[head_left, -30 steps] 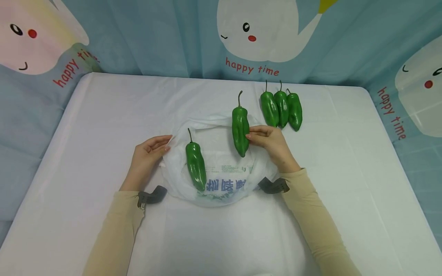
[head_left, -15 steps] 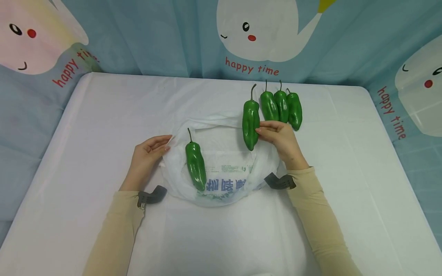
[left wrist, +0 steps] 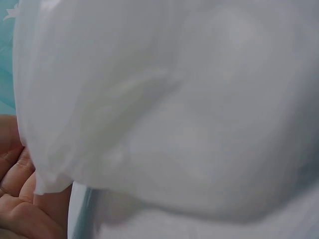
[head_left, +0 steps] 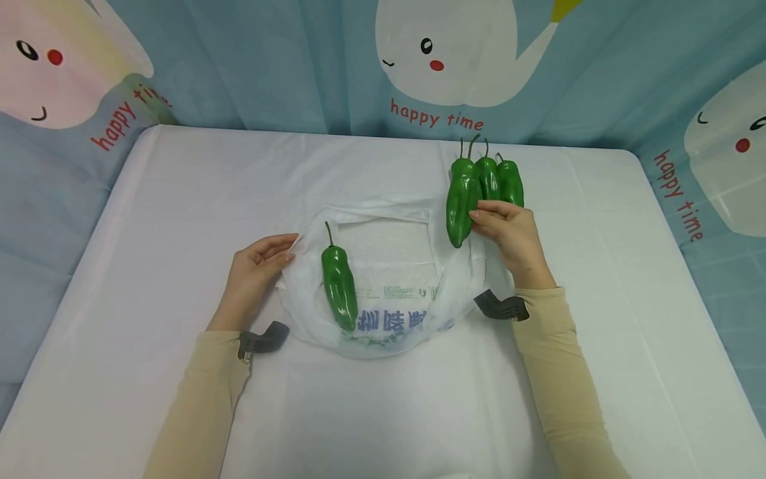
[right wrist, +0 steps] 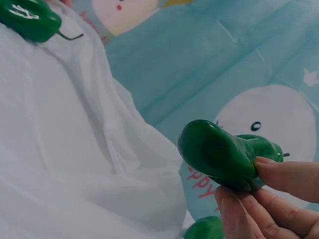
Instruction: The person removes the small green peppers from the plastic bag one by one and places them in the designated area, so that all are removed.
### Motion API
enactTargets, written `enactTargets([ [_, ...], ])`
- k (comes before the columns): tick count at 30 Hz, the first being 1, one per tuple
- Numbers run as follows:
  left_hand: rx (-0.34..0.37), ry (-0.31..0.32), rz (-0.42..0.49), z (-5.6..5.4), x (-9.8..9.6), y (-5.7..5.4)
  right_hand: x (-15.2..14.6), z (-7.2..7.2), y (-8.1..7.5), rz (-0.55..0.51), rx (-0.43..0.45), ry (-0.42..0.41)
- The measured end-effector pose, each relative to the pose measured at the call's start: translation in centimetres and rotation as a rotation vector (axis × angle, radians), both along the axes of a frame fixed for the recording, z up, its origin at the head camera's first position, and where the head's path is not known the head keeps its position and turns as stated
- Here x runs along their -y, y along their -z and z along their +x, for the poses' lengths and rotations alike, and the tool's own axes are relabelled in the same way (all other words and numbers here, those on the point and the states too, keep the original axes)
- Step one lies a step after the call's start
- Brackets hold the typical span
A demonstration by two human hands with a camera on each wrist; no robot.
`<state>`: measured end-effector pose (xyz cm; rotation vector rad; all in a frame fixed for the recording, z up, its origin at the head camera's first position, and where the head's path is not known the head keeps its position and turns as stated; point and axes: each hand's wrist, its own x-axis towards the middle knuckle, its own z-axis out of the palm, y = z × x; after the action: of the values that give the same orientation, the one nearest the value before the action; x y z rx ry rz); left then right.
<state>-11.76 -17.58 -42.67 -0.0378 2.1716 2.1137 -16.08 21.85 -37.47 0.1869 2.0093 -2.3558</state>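
Observation:
My right hand [head_left: 509,233] pinches a long green pepper [head_left: 463,199] between thumb and fingers, above the right rim of a white plastic bag [head_left: 457,279]. In the right wrist view the held pepper [right wrist: 214,149] points its rounded tip at the camera. My left hand [head_left: 258,273] pinches the bag's left edge; in the left wrist view the thin plastic [left wrist: 149,114] fills most of the picture beside the fingers. Another green pepper [head_left: 340,286] lies at the left of the bag's opening, stem toward the back. Blue and green print shows on the bag.
At the back right of the white table [head_left: 598,266], more green peppers [head_left: 510,183] lie side by side, partly hidden by the held pepper and my right hand. Behind the table's far edge hangs a blue curtain [head_left: 287,73] with whale prints.
My right hand has carried its pepper right and toward the back, from over the bag's opening to in front of the other peppers. The left hand, bag and pepper in it stay put.

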Motion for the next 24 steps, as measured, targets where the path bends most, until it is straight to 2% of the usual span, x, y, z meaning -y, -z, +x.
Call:
enactTargets([
  [14, -0.005, 0.008, -0.037, 0.0, 0.0, 0.0, -3.1, -0.6, -0.1, -0.098, -0.008, 0.133],
  [19, -0.005, 0.006, -0.005, 0.0, 0.0, 0.0, -4.2, -0.7, -0.1, -0.085, 0.010, 0.213],
  [24, -0.002, -0.002, 0.003, 0.0, 0.0, 0.0, -5.2, -0.8, 0.0, -0.109, 0.015, 0.249],
])
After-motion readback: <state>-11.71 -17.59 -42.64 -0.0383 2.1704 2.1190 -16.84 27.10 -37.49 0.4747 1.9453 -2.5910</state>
